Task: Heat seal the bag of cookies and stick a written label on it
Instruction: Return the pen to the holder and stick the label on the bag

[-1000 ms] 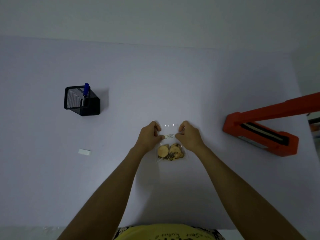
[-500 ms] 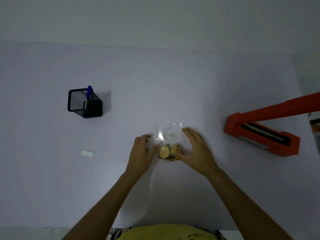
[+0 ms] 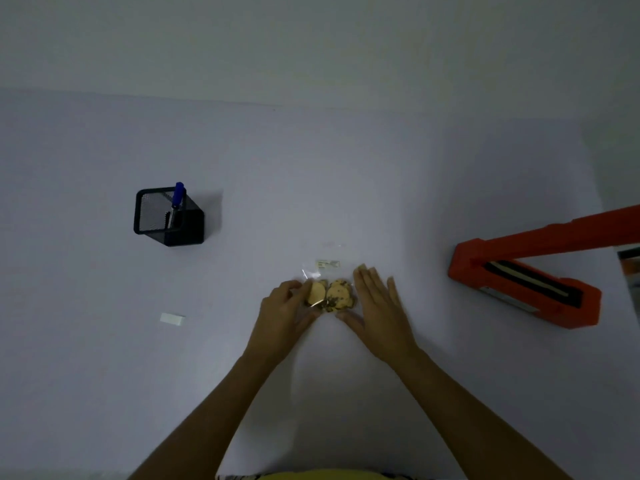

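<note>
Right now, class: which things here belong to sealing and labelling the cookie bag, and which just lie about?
Job:
bag of cookies
label on it
orange heat sealer
left hand
right hand

Lying about:
mesh pen holder
blue pen
white slip

- My left hand [image 3: 285, 308] and right hand [image 3: 379, 306] flank the bag of cookies [image 3: 330, 289] on the white table [image 3: 311, 168]; only the bag lies between them.
- To my right, the orange heat sealer [image 3: 519, 289] stands with its arm raised, well apart from my right hand, with bare table between.
- To my left, a small white slip [image 3: 172, 319] lies flat.
- Far left, a black mesh holder [image 3: 168, 218] with a blue pen [image 3: 178, 195] stands upright.
- Bare table stretches beyond the bag to the wall.
</note>
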`<state>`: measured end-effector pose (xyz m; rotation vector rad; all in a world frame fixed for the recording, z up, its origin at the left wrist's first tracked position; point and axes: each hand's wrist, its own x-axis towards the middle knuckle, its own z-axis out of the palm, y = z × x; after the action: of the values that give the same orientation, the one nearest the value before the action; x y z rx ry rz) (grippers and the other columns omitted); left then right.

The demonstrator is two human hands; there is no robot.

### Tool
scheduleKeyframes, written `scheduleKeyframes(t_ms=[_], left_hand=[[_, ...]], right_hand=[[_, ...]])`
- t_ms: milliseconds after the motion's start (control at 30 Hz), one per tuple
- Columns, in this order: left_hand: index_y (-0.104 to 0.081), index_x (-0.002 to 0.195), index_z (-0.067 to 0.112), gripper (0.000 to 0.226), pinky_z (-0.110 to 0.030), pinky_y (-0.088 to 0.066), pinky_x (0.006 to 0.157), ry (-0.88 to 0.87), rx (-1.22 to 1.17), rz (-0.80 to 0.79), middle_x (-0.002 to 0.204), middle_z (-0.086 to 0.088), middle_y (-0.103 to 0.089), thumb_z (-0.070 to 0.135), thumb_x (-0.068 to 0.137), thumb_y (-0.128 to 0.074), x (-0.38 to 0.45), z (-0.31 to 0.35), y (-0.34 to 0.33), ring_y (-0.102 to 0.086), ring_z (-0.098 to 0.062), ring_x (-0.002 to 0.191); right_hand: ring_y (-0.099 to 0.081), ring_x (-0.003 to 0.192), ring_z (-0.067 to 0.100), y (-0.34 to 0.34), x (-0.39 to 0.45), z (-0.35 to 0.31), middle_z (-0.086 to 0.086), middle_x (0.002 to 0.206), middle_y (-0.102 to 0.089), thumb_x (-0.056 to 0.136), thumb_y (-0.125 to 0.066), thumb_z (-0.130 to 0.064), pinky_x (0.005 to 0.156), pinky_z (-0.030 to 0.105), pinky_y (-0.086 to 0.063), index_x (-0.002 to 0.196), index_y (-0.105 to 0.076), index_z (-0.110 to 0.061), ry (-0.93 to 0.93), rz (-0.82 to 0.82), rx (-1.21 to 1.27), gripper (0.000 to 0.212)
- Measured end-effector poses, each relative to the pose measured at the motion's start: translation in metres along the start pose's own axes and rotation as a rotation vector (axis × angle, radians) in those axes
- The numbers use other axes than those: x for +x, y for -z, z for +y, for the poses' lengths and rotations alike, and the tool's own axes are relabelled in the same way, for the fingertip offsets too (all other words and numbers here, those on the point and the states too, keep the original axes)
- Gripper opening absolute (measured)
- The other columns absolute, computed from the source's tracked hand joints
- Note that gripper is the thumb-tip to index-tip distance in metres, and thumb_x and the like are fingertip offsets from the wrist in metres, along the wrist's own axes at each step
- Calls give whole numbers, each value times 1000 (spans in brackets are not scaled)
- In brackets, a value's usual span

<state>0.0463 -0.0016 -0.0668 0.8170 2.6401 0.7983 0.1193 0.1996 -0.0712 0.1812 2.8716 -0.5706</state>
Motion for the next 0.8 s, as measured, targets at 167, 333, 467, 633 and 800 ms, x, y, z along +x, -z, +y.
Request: scheduleKeyframes(t_ms=[167,333,467,633,800], left_hand=[[-55,129,10,64,-42,-52,82,58,80,51,122,-14,-58,53,83,-42,57,-26,29,-58,-32,103],[-56,126,8,55,-43,-50,86,120,141,44,125,-14,-58,46,86,-55,109,-42,45,-58,-33,106],[-55,128,9,51,-43,-49,87,130,156,47,126,-14,-57,37,86,-63,124,-40,45,-57,-34,107],[-46,136,11,56,-44,-42,93,152,178,25,135,-13,-50,39,89,-59,125,-35,47,-51,-33,116],[-43,139,14,59,-44,-38,96,126,177,70,134,-12,-51,40,89,-60,112,-19,56,-50,-31,117]], right_hand=[[-16,147,26,14,77,-14,11,158,-21,90,-40,-59,118,48,-7,149,-21,-7,22,24,4,81],[-13,147,22,27,137,-17,7,161,-12,94,-45,-50,119,46,-6,151,-17,-11,49,12,-14,74],[-11,148,19,32,151,-13,8,161,-10,95,-47,-46,119,44,-9,152,-14,-9,48,4,19,76],[-4,148,26,36,144,-9,9,161,-5,92,-51,-47,119,46,-8,152,-5,-12,64,25,-15,83],[2,149,25,51,116,-12,10,161,-2,91,-54,-44,119,43,-2,152,-4,-15,12,72,38,85]])
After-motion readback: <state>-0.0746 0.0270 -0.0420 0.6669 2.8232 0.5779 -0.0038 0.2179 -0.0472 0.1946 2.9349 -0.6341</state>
